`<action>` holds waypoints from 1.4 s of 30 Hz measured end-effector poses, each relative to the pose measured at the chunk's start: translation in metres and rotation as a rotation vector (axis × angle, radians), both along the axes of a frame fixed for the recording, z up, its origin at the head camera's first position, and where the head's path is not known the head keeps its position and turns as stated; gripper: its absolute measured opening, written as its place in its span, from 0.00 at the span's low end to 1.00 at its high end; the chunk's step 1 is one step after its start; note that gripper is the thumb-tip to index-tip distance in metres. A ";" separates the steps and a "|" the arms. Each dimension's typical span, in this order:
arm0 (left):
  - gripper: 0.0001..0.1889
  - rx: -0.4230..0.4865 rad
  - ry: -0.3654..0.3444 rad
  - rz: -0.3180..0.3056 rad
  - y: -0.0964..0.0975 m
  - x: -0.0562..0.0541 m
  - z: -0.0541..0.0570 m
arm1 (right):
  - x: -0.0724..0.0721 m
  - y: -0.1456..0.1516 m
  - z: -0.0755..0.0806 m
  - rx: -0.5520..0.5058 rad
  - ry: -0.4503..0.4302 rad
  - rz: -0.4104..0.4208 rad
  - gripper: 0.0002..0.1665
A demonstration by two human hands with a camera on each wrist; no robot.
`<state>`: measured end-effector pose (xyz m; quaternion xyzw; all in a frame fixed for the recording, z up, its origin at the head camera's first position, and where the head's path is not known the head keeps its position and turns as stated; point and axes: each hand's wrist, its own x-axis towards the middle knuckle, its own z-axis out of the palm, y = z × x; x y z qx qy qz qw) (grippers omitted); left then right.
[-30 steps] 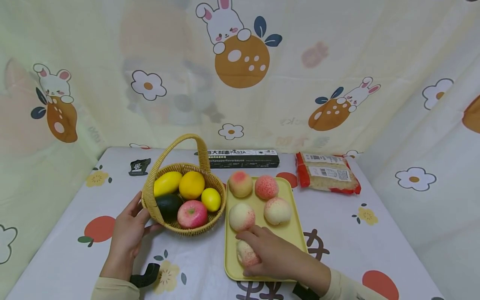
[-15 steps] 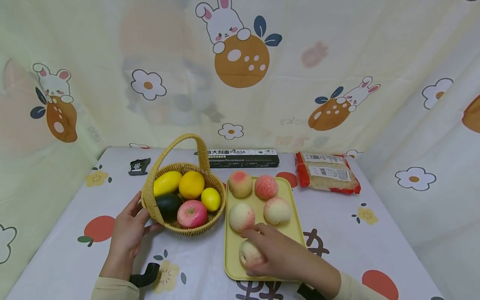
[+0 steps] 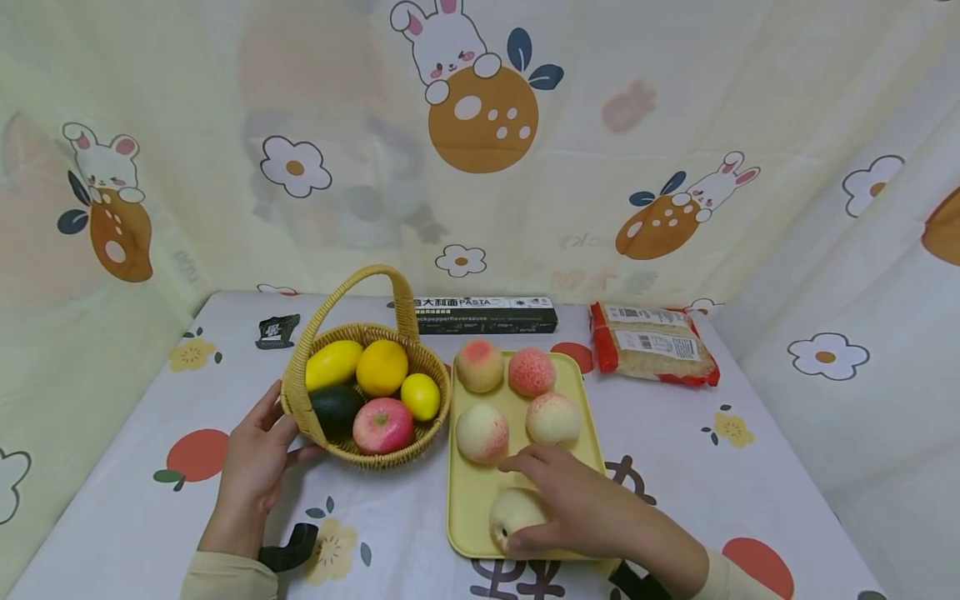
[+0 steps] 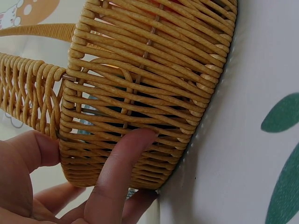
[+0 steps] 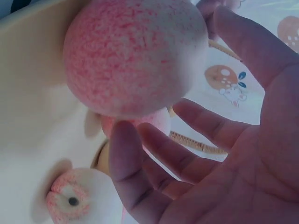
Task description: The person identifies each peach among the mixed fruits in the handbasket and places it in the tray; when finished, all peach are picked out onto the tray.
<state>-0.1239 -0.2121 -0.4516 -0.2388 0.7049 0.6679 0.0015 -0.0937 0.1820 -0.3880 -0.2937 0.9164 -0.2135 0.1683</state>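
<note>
A wicker basket point(image 3: 442, 358) with a tall handle holds a red apple point(image 3: 383, 426), a dark green fruit, an orange and yellow fruits. My left hand point(image 3: 257, 454) holds the basket's left side, its thumb point(image 4: 121, 172) against the weave. To the right lies a yellow tray point(image 3: 465, 492) with several peaches. My right hand point(image 3: 573, 504) curves its thumb and fingers round the nearest peach point(image 3: 513, 515), low on the tray. In the right wrist view this peach point(image 5: 135, 56) sits between thumb and fingers. Another peach point(image 3: 482, 433) lies just beyond my fingers.
A dark pasta box point(image 3: 486, 317) lies behind the tray. A red-edged bag of grain point(image 3: 655, 346) lies at the back right. Near the back left sits a small black packet point(image 3: 277, 331). A patterned curtain point(image 3: 360, 225) hangs behind the table.
My right hand has shifted right and slightly nearer, and the nearest peach has moved and turned with it, away from the peach beyond. The left hand and basket have stayed put.
</note>
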 end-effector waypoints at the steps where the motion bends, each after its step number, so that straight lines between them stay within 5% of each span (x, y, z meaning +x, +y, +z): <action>1: 0.38 0.001 -0.001 0.000 0.000 0.000 0.000 | -0.001 0.001 0.001 -0.002 -0.019 -0.013 0.48; 18: 0.38 0.011 -0.004 0.002 0.002 -0.002 0.000 | -0.005 0.023 0.010 -0.181 -0.117 -0.100 0.43; 25: 0.40 -0.005 -0.021 -0.029 0.000 0.003 0.003 | -0.003 0.026 0.011 -0.296 0.076 -0.154 0.19; 30: 0.38 -0.107 -0.013 -0.039 -0.002 0.010 0.015 | -0.003 0.023 0.015 -0.354 0.192 -0.203 0.04; 34: 0.32 -0.268 0.003 0.039 -0.002 0.018 0.032 | -0.004 0.020 0.018 -0.384 0.229 -0.215 0.03; 38: 0.25 -0.504 0.020 0.201 0.000 0.029 0.054 | -0.006 0.019 0.019 -0.390 0.259 -0.230 0.05; 42: 0.20 -0.668 0.127 0.349 0.009 0.044 0.074 | -0.009 0.019 0.019 -0.392 0.293 -0.228 0.07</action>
